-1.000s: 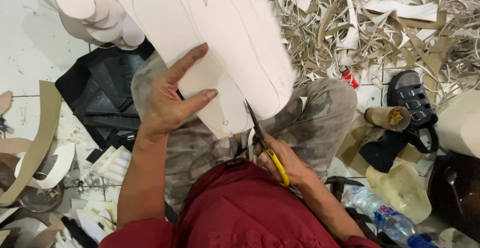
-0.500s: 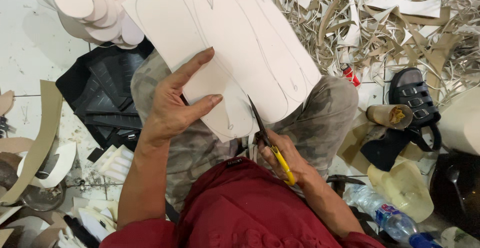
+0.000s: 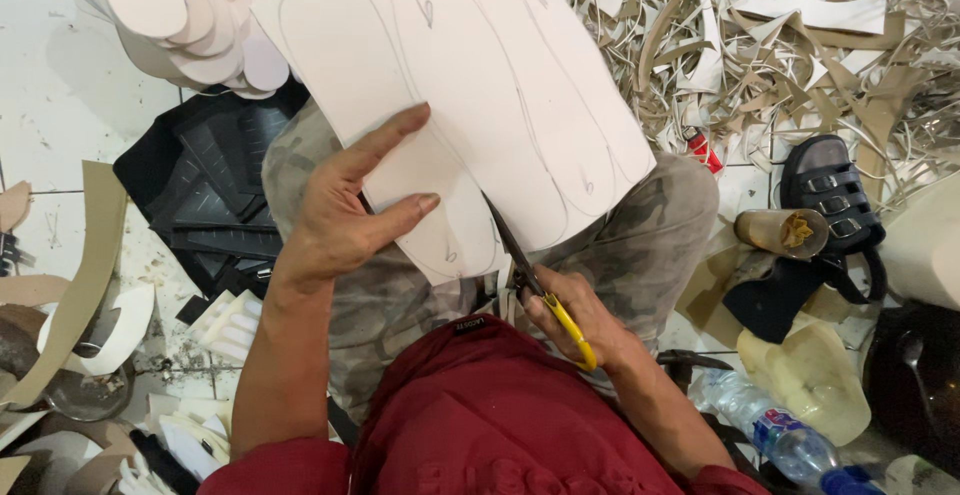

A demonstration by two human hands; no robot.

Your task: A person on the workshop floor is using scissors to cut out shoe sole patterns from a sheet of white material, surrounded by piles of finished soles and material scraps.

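i see a big pale sheet (image 3: 480,105) with shoe shapes drawn on it, lying over my lap. it looks thin, light and a bit bendy, so i think it is best held near the cut. my left hand (image 3: 345,215) pinches its edge. my right hand (image 3: 575,320) grips yellow scissors (image 3: 540,290), blades in the sheet.

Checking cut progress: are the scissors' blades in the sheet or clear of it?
In the sheet. The scissors, in the right hand, have their blades at the pale sheet's lower edge between two traced outlines; the tips are hidden.
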